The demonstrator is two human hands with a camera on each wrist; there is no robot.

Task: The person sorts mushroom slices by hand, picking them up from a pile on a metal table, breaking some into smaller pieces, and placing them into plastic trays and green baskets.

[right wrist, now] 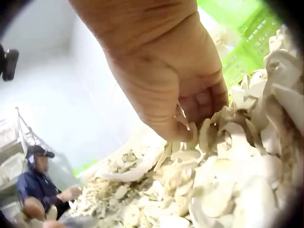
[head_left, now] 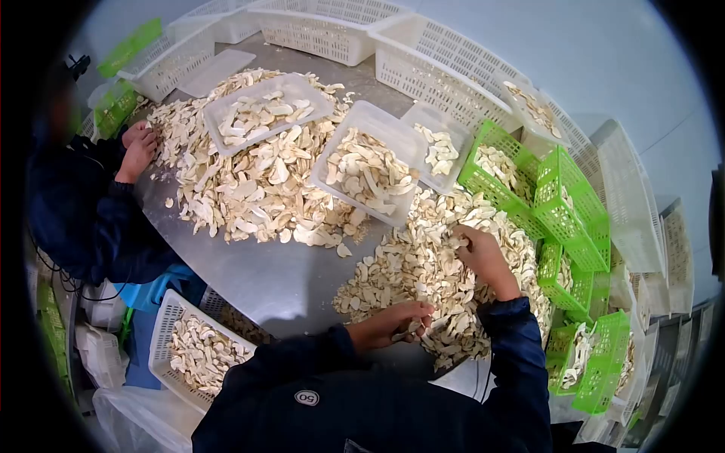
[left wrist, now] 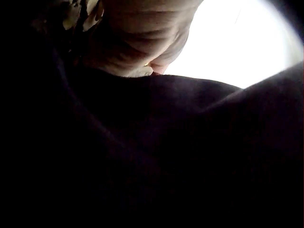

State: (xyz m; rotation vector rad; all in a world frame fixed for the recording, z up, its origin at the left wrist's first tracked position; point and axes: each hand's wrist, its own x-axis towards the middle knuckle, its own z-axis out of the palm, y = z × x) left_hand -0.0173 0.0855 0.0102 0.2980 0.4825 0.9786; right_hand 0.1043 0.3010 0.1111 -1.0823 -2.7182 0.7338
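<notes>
Pale, brown-edged dried mushroom slices (head_left: 408, 264) lie heaped on the metal table in front of me. My right hand (head_left: 487, 260) is at the right part of this heap, palm down. In the right wrist view its thumb and fingers pinch a mushroom slice (right wrist: 192, 135) at the top of the heap. My left hand (head_left: 389, 325) is at the heap's near edge, with fingers curled round some mushroom slices. The left wrist view is mostly dark sleeve; a pale slice (left wrist: 140, 71) shows below the palm there.
Clear plastic trays (head_left: 411, 140) of slices sit on a larger heap (head_left: 264, 196). Green baskets (head_left: 570, 204) line the right side; white crates (head_left: 445, 75) stand behind. Across the left, another person's hands (head_left: 138, 151) touch the far heap. A white crate (head_left: 162, 340) of slices is at lower left.
</notes>
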